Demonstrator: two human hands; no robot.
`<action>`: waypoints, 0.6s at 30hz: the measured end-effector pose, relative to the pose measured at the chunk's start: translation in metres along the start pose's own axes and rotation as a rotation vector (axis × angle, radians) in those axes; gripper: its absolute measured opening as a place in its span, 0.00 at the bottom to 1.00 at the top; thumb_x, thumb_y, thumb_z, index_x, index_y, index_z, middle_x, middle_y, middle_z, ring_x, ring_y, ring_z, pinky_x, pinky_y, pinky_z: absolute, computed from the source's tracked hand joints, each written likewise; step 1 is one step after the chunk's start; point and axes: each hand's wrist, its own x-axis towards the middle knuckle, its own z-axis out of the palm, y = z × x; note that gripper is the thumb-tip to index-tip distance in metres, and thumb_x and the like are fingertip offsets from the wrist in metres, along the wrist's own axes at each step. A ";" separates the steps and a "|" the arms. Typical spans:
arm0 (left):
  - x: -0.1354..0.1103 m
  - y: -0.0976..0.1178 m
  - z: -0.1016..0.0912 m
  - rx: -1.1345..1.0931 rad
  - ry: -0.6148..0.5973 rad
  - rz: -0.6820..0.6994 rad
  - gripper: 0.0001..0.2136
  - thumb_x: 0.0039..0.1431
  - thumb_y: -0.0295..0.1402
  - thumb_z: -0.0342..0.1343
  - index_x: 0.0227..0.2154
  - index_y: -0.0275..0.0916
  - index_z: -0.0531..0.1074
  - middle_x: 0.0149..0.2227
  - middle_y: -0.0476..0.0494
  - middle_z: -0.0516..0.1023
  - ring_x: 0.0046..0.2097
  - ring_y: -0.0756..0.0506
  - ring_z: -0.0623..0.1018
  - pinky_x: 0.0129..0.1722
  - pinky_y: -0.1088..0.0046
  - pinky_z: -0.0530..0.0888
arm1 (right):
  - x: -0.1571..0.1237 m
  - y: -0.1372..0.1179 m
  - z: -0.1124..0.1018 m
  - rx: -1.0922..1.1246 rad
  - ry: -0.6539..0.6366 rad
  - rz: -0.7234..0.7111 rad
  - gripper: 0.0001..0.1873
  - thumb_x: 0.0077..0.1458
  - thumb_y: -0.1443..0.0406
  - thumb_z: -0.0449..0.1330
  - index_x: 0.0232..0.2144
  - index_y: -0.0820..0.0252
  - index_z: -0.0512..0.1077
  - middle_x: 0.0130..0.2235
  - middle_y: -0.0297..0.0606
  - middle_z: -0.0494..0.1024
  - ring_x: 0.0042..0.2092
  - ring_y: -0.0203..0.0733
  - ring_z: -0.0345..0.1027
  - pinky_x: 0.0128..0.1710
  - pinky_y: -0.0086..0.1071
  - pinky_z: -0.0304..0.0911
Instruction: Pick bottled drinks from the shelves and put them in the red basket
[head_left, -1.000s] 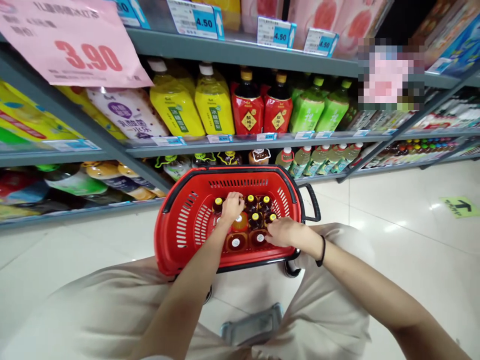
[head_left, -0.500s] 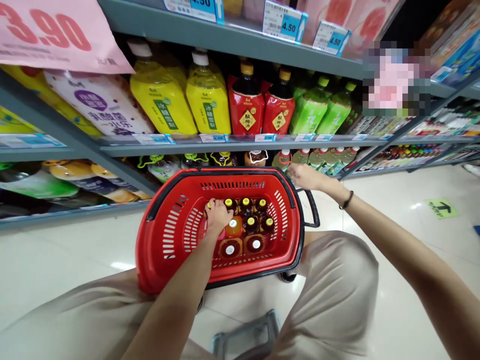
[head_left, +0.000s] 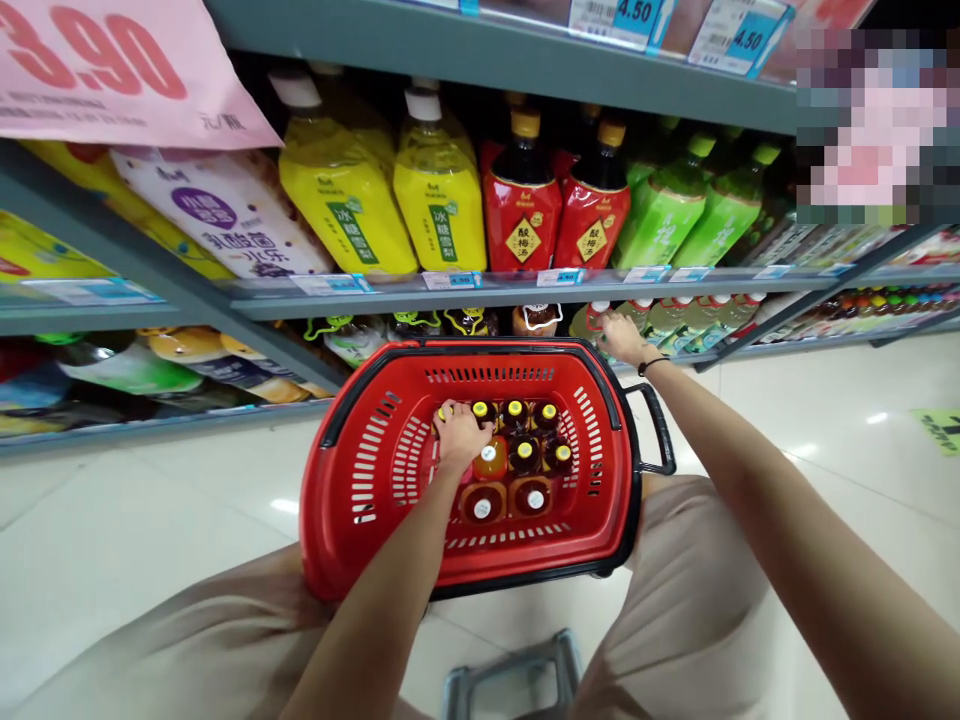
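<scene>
The red shopping basket [head_left: 334, 510] stands between my knees, with several bottles in it. Down inside it, my left hand [head_left: 461, 437] has its fingers curled round the top of a yellow-capped bottle [head_left: 444, 412] in the back left corner. Beside that hand are dark yellow-capped bottles [head_left: 515, 412], an orange bottle with a white cap [head_left: 490, 458] and brown white-capped bottles [head_left: 482, 503]. Past the basket's far right rim, my right hand [head_left: 625, 338] reaches to the lower shelf with its fingers extended. It is close beside a red-capped bottle [head_left: 587, 318]; whether it touches it is unclear.
The middle shelf [head_left: 420, 290] holds yellow bottles [head_left: 439, 200], red-labelled bottles [head_left: 523, 205] and green bottles [head_left: 675, 205]. A pink price sign [head_left: 127, 70] hangs at upper left. The basket's black handle [head_left: 660, 430] juts out right. A grey frame [head_left: 514, 665] lies below, between my legs.
The view has shifted, so the basket and shelves appear further right. My right hand has moved slightly closer to the lower-shelf bottles. My left hand stays on the same bottle.
</scene>
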 end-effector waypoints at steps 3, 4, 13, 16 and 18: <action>0.000 0.000 0.000 0.000 0.004 0.004 0.30 0.61 0.45 0.52 0.54 0.21 0.76 0.58 0.18 0.75 0.67 0.24 0.63 0.64 0.44 0.62 | 0.008 -0.002 -0.009 -0.004 -0.079 0.030 0.18 0.67 0.66 0.57 0.51 0.78 0.78 0.56 0.68 0.77 0.58 0.61 0.72 0.60 0.42 0.61; 0.000 0.001 0.000 -0.002 0.005 0.006 0.30 0.61 0.45 0.52 0.54 0.21 0.76 0.58 0.18 0.75 0.66 0.24 0.63 0.64 0.43 0.62 | 0.009 -0.001 -0.013 0.008 -0.125 0.040 0.16 0.67 0.65 0.57 0.46 0.75 0.79 0.49 0.64 0.80 0.52 0.56 0.75 0.54 0.38 0.63; -0.003 0.005 -0.006 -0.024 0.022 0.006 0.30 0.61 0.44 0.51 0.54 0.20 0.76 0.57 0.18 0.76 0.65 0.25 0.65 0.65 0.43 0.61 | -0.023 0.023 -0.053 0.182 -0.235 0.040 0.14 0.59 0.64 0.62 0.22 0.64 0.70 0.22 0.35 0.67 0.27 0.35 0.58 0.31 0.31 0.51; -0.003 0.004 -0.006 -0.024 0.028 0.002 0.30 0.61 0.44 0.51 0.54 0.21 0.76 0.57 0.20 0.76 0.65 0.26 0.66 0.65 0.44 0.61 | -0.032 0.023 -0.054 0.275 -0.153 0.091 0.18 0.61 0.61 0.60 0.21 0.63 0.68 0.22 0.35 0.66 0.28 0.36 0.57 0.31 0.31 0.51; -0.003 0.003 -0.005 -0.025 0.035 0.003 0.30 0.61 0.45 0.51 0.54 0.22 0.76 0.57 0.21 0.77 0.65 0.26 0.65 0.65 0.44 0.61 | -0.035 0.026 -0.055 0.336 -0.049 0.166 0.18 0.63 0.60 0.57 0.23 0.62 0.68 0.24 0.35 0.66 0.28 0.36 0.56 0.30 0.31 0.51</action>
